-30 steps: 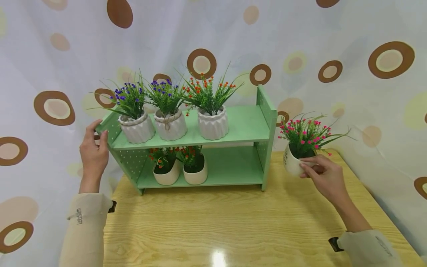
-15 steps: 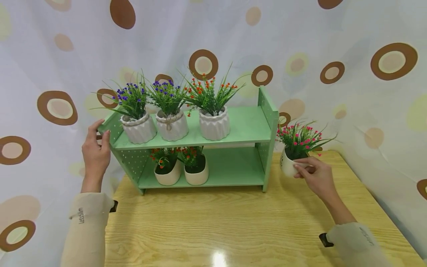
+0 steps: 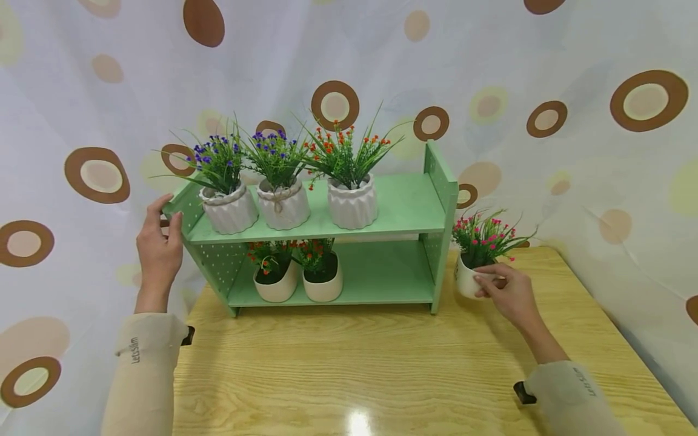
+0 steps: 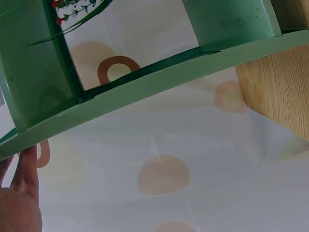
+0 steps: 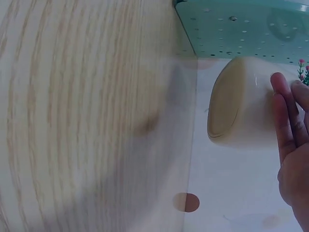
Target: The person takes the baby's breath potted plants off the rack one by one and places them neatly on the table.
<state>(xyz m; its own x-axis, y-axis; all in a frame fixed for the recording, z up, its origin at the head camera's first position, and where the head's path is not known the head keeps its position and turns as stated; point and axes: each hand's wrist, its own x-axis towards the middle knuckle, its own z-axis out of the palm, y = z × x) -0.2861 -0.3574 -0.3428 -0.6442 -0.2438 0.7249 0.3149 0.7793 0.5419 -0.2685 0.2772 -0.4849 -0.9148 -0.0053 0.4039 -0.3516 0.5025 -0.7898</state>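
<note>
In the head view my right hand (image 3: 509,297) pinches the near rim of a white potted plant (image 3: 468,280) with pink flowers. The pot is just right of the green two-tier shelf (image 3: 403,209); the right wrist view shows its underside off the wooden table. At the shelf's left end, my left hand (image 3: 159,242) holds the upper edge of the side panel between thumb and fingers. On the upper tier stand two purple-flowered plants (image 3: 230,212) and an orange-flowered plant (image 3: 351,203) in white fluted pots. Two red-flowered plants (image 3: 323,281) in smooth white pots sit left on the lower tier.
The shelf stands near the back of a wooden table (image 3: 349,363). A pale curtain (image 3: 545,60) with brown circles hangs behind and along both sides. The table's right edge runs close to the curtain.
My right hand has brought the pink-flowered plant left and slightly down, closer to the shelf's right side. My left hand keeps its hold on the shelf.
</note>
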